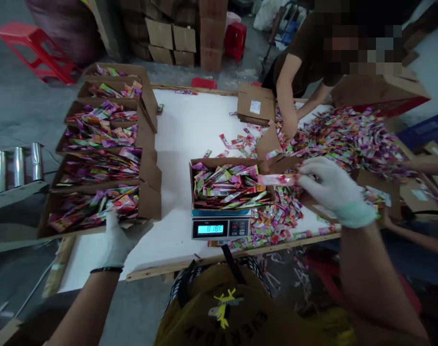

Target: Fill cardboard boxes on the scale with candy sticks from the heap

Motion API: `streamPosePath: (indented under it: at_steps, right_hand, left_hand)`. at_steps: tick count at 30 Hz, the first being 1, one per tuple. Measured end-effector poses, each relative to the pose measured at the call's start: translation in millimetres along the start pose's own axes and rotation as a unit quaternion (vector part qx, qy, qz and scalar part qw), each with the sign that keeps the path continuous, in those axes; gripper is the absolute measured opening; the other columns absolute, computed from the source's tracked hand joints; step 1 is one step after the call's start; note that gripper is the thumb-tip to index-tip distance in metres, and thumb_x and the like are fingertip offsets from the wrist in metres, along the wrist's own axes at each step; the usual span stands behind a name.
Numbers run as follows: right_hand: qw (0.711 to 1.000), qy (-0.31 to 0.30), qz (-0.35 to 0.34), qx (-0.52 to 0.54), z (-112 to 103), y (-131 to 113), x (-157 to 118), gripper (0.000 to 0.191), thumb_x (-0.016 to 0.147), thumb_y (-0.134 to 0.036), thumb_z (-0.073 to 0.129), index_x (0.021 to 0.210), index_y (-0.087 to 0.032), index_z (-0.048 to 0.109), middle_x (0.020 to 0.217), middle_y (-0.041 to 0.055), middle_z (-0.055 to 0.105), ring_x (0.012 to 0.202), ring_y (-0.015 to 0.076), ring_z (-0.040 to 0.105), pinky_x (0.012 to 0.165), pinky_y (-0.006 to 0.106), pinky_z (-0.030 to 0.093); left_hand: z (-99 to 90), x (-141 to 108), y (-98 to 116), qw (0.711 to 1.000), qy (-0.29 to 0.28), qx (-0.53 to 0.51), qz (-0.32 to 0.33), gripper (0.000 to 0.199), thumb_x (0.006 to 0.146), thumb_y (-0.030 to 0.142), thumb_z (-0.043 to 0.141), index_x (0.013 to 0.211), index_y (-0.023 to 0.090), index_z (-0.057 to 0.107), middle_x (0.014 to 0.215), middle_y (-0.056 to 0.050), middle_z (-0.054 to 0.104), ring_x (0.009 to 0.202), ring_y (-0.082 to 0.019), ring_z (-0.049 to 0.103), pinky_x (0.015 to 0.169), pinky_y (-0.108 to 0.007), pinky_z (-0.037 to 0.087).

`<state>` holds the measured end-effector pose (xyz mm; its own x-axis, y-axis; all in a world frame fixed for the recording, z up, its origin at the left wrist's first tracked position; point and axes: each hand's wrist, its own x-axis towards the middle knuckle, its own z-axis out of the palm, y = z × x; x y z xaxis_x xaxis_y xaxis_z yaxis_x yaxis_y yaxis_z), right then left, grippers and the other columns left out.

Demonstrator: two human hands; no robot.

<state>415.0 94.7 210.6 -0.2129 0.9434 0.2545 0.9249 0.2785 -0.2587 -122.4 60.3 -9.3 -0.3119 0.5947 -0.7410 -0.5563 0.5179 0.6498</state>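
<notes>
My right hand (323, 185), in a white glove, pinches a pink candy packet (278, 179) by its end, over the right edge of an open cardboard box (231, 207). That box is filled with colourful packets and rests on a digital scale (220, 228) with a lit display. My left hand (116, 240), also gloved, is at the front side of the nearest filled box (150, 197) in the left row. Its fingertips reach the box edge by the packets; whether they grip it cannot be made out.
A big heap of packets (348, 139) covers the table's right part. Flattened cartons (255, 103) lie at the back. A person's arms (289, 96) reach in from behind, and another person's hands from the right. A metal roller frame (18, 166) stands left, red stools (34, 43) beyond.
</notes>
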Motion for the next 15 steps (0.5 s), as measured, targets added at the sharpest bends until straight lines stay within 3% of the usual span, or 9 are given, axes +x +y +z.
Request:
streamPosePath:
  at_steps: [2,4,6,8,10,12,15]
  right_hand:
    - [0.997,0.031,0.044,-0.053,-30,21,-27,0.02,0.089,-0.037,0.057,0.082,-0.023,0.07,0.094,0.0116,0.073,0.092,0.0287,0.069,0.087,0.044,0.055]
    - [0.984,0.067,0.106,-0.13,-46,35,-51,0.025,0.09,-0.044,0.057,0.09,-0.024,0.072,0.097,0.0156,0.073,0.093,0.0336,0.069,0.085,0.048,0.055]
    - [0.976,0.082,0.137,-0.149,-45,38,-65,0.035,0.091,-0.05,0.057,0.105,-0.023,0.074,0.106,0.02,0.074,0.099,0.0381,0.069,0.087,0.052,0.055]
    - [0.985,0.077,0.121,-0.097,-33,29,-65,0.038,0.093,-0.05,0.058,0.112,-0.022,0.074,0.11,0.0205,0.075,0.102,0.0381,0.071,0.089,0.052,0.056]
    - [0.994,0.071,0.078,-0.034,-16,13,-54,0.034,0.093,-0.045,0.059,0.111,-0.02,0.074,0.107,0.0177,0.075,0.101,0.035,0.072,0.091,0.049,0.058]
    - [0.997,0.067,0.033,0.007,1,-4,-38,0.032,0.095,-0.04,0.059,0.109,-0.017,0.075,0.108,0.0158,0.075,0.104,0.0322,0.072,0.094,0.047,0.059]
    - [0.998,0.044,-0.011,0.044,21,-20,-18,0.03,0.096,-0.033,0.055,0.113,-0.018,0.075,0.116,0.015,0.074,0.111,0.0296,0.071,0.102,0.046,0.058]
  left_hand:
    - [-8.9,-9,-18,0.999,0.022,-0.003,-0.035,0.059,0.084,0.076,0.064,0.113,0.026,0.057,0.116,-0.01,0.07,0.117,-0.038,0.07,0.109,-0.066,0.052]
    - [-17.5,-22,-43,0.996,0.001,0.041,-0.074,0.051,0.086,0.072,0.062,0.108,0.026,0.062,0.116,-0.012,0.073,0.115,-0.039,0.072,0.108,-0.069,0.051]
    - [-22.6,-38,-65,0.985,-0.063,0.123,-0.107,0.05,0.081,0.065,0.07,0.107,0.022,0.068,0.115,-0.017,0.076,0.113,-0.04,0.074,0.108,-0.065,0.052]
    - [-21.3,-56,-75,0.963,-0.128,0.22,-0.089,0.058,0.069,0.061,0.082,0.107,0.017,0.075,0.108,-0.022,0.079,0.105,-0.041,0.076,0.106,-0.06,0.054]
    - [-11.8,-74,-68,0.944,-0.153,0.291,-0.034,0.061,0.06,0.059,0.088,0.102,0.016,0.079,0.095,-0.021,0.081,0.095,-0.041,0.077,0.103,-0.058,0.056]
    - [5.2,-90,-46,0.935,-0.139,0.325,0.03,0.059,0.059,0.058,0.089,0.101,0.017,0.08,0.088,-0.017,0.081,0.092,-0.04,0.077,0.101,-0.055,0.057]
    - [38.1,-108,-3,0.932,-0.103,0.316,0.145,0.056,0.065,0.056,0.086,0.107,0.019,0.08,0.099,-0.014,0.082,0.102,-0.036,0.075,0.105,-0.049,0.055]
